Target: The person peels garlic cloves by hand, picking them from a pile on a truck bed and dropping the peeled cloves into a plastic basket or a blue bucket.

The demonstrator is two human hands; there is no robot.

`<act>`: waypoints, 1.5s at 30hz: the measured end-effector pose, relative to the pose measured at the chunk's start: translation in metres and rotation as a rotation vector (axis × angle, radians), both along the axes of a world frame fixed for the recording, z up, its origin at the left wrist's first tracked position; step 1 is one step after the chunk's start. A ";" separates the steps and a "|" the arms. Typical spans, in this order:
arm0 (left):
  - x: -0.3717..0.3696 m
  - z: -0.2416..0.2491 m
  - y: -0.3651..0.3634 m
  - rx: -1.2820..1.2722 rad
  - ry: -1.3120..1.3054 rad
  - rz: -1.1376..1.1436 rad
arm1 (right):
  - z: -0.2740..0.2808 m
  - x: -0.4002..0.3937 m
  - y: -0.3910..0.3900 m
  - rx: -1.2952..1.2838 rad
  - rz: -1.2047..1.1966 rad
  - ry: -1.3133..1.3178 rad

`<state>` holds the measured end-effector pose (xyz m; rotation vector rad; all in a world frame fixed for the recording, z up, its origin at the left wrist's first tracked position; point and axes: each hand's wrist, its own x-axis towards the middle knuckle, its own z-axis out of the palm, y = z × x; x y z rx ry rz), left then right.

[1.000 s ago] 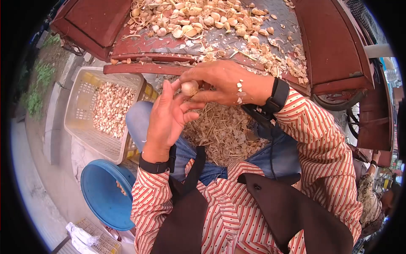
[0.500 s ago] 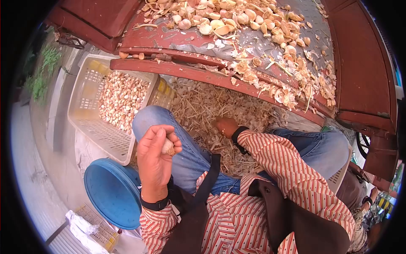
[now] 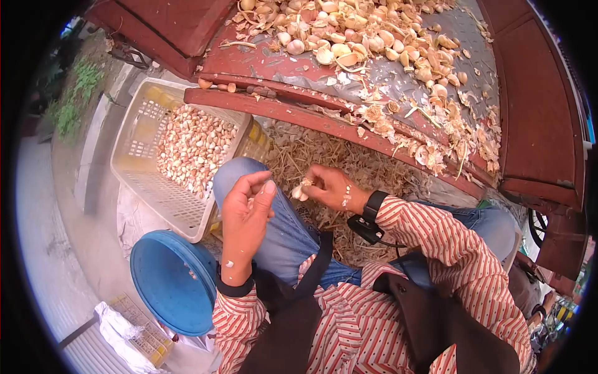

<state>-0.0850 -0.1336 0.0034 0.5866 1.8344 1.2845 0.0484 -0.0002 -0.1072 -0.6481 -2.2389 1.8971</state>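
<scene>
My left hand (image 3: 248, 218) is raised over my left knee, palm turned inward, with its fingers curved and apart. No garlic shows in it. To its right, my right hand (image 3: 336, 188) pinches a piece of garlic (image 3: 300, 191) between thumb and fingers, above the peel litter (image 3: 299, 149). Small white flakes stick to both hands. Beyond them, a heap of garlic (image 3: 374, 37) lies on the red metal bed (image 3: 280, 68), with loose skins strewn towards its front edge.
A pale crate (image 3: 168, 212) of garlic cloves (image 3: 193, 146) stands to the left. Below it is a blue tub (image 3: 168, 280). A yellowish crate (image 3: 140, 330) and white cloth (image 3: 115, 330) lie at the lower left. At the right edge, part of another person (image 3: 536, 311) shows.
My right hand has come up from the peel litter to near my left hand and now pinches garlic. The garlic bulb formerly in my left hand no longer shows there. The view has shifted slightly.
</scene>
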 end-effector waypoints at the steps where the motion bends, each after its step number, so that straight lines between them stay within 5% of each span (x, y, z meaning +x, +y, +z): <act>1: -0.002 0.002 0.000 -0.008 0.023 -0.007 | 0.033 -0.003 0.004 0.012 -0.001 0.033; 5: 0.015 0.018 0.020 0.175 -0.183 -0.219 | 0.118 0.007 0.024 0.245 -0.025 0.180; 10: 0.043 0.023 0.071 0.441 -0.166 -0.311 | 0.153 0.044 0.055 0.617 -0.096 0.225; 14: 0.067 0.026 0.105 0.489 -0.033 -0.363 | 0.152 0.068 0.083 0.114 -0.199 0.234; 23: 0.087 0.024 0.161 0.499 0.134 -0.405 | 0.148 0.092 0.121 0.057 -0.319 0.291; 27: 0.090 0.021 0.178 0.507 0.004 -0.392 | 0.155 0.096 0.146 -0.331 -0.441 0.326; 30: 0.096 0.011 0.182 0.587 -0.112 -0.332 | 0.164 0.101 0.158 0.009 -0.503 0.148; 34: 0.092 0.009 0.180 0.614 -0.077 -0.312 | 0.141 0.113 0.155 0.975 -0.493 0.088; 38: 0.091 0.008 0.176 0.646 -0.133 -0.302 | 0.154 0.107 0.143 0.518 -0.229 0.288; 45: 0.084 0.013 0.152 0.608 -0.246 -0.328 | 0.161 0.099 0.128 -0.012 -0.066 0.213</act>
